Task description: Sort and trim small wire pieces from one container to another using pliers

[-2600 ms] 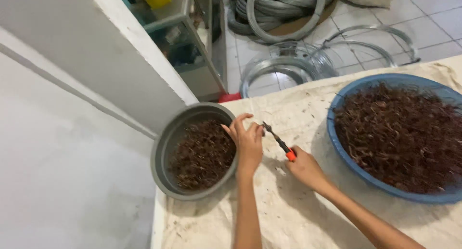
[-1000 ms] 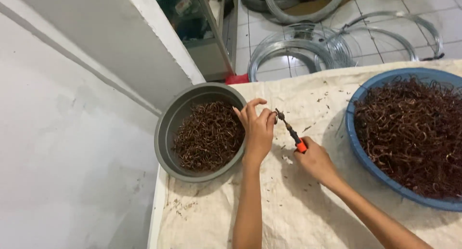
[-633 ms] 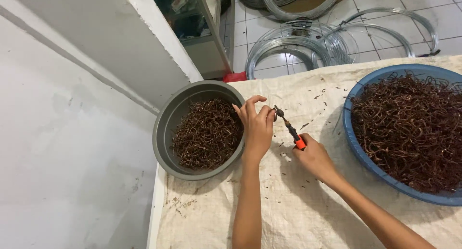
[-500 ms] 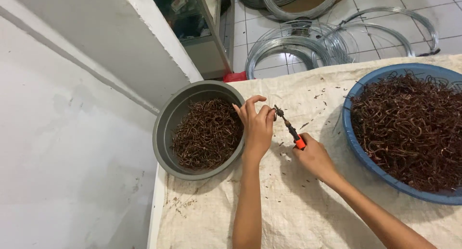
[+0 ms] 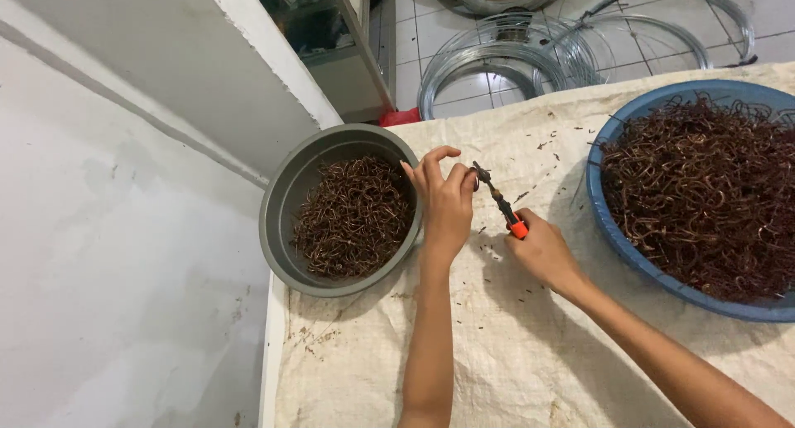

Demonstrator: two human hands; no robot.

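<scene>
Head view: the left hand point(image 5: 447, 204) pinched a small wire piece point(image 5: 474, 176) just beside the grey bowl point(image 5: 277, 221). The right hand point(image 5: 542, 250) was closed round orange-handled pliers point(image 5: 500, 203), whose tip met that piece over the cloth-covered table point(image 5: 513, 353).

**Pliers and a small wire piece between two basins**

Slim pliers point(image 5: 499, 203) with an orange-red grip, held in the right hand point(image 5: 542, 250), tilted up and to the left, tips closed on a small brown curled wire piece point(image 5: 475, 175). Same piece pinched at the fingertips of the left hand point(image 5: 445, 204), just above the cloth-covered bench point(image 5: 513, 345). Held just right of the grey basin point(image 5: 286, 198) of brown wire curls, well left of the blue basin point(image 5: 609, 225) heaped with tangled brown wire.
</scene>
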